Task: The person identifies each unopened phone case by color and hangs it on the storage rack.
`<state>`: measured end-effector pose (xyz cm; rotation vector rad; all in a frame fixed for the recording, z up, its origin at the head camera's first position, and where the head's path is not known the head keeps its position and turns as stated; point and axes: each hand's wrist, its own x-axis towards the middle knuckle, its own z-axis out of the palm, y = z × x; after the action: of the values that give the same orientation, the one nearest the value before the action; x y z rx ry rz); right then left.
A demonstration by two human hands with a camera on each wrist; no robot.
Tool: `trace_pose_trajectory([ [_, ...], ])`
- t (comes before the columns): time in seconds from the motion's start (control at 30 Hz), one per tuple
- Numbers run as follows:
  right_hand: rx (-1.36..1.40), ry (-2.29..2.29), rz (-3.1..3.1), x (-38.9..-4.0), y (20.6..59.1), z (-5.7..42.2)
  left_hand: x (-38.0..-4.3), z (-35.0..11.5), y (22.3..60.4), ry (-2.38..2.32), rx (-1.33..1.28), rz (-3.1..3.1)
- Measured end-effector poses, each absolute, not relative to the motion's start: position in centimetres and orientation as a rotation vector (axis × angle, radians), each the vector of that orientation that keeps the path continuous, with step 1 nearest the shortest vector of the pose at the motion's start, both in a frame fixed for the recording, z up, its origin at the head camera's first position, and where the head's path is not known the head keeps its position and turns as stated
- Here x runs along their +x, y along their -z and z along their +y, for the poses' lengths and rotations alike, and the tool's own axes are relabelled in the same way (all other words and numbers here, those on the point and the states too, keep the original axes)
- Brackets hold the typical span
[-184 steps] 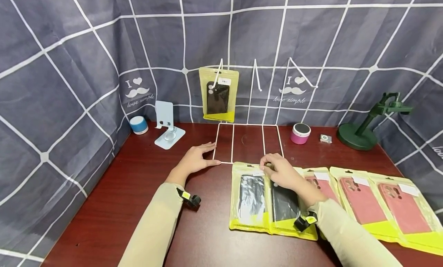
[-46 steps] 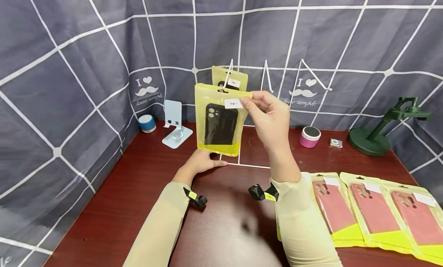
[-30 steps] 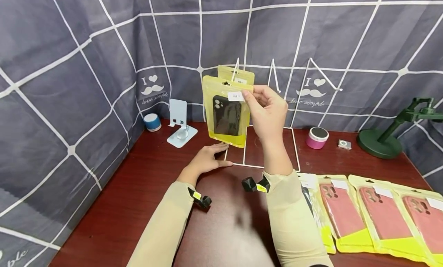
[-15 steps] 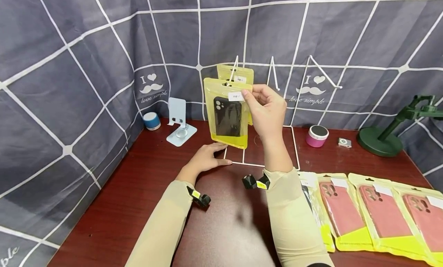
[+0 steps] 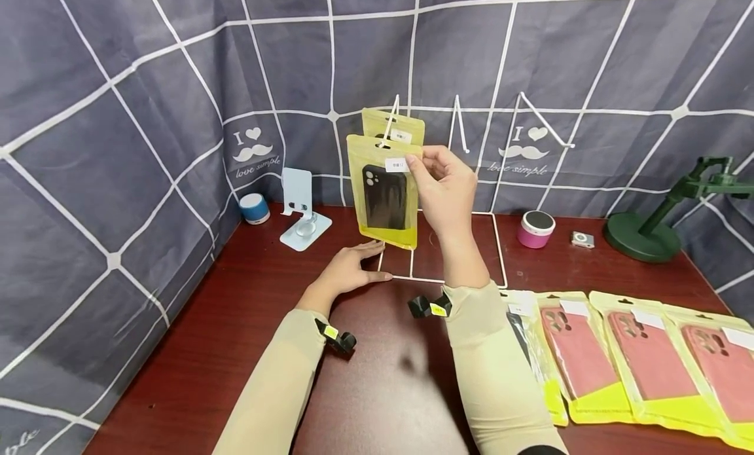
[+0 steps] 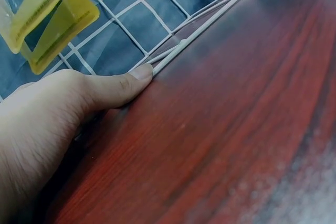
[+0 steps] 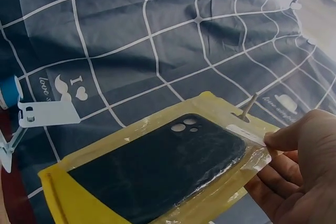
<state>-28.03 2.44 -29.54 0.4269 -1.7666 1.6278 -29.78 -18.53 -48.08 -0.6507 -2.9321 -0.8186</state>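
Observation:
My right hand (image 5: pixel 448 186) pinches a packaged phone case (image 5: pixel 385 196) by its upper right edge, thumb on the white label. The bag is clear and yellow with a black case inside. In the right wrist view, the tip of a white wire hook (image 7: pixel 249 106) pokes through the bag's hang hole. Another bagged black phone case (image 5: pixel 415 124) hangs farther back on the same hook, mostly covered. My left hand (image 5: pixel 347 268) rests at the left front corner of the wire rack's base (image 5: pixel 432 280), fingers extended, thumb (image 6: pixel 123 85) against the front wire.
Two bare hooks (image 5: pixel 459 124) stand right of the loaded one. Several bagged pink cases (image 5: pixel 580 350) and a partly hidden dark one (image 5: pixel 521 337) lie at right. Behind are a blue speaker (image 5: pixel 254 209), phone stand (image 5: pixel 303 213), pink speaker (image 5: pixel 536 229), small player (image 5: pixel 582 239) and green stand (image 5: pixel 642 236).
My right hand has lifted a bagged black case off the table and brought it up to the left hook. Lately the bag has barely moved. My left hand has stayed at the rack's base.

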Motion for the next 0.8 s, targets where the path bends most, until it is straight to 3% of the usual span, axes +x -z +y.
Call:
trace_pose_trajectory([
  [0.37, 0.415, -1.654, -1.813, -28.6, 30.1, 2.6, -29.8, -18.5, 48.2, 0.803, -0.670, -2.929],
  [0.8, 0.496, -1.674, -2.321, -31.4, 33.3, 3.2, -29.9, -18.6, 48.2, 0.832, -0.686, -2.901],
])
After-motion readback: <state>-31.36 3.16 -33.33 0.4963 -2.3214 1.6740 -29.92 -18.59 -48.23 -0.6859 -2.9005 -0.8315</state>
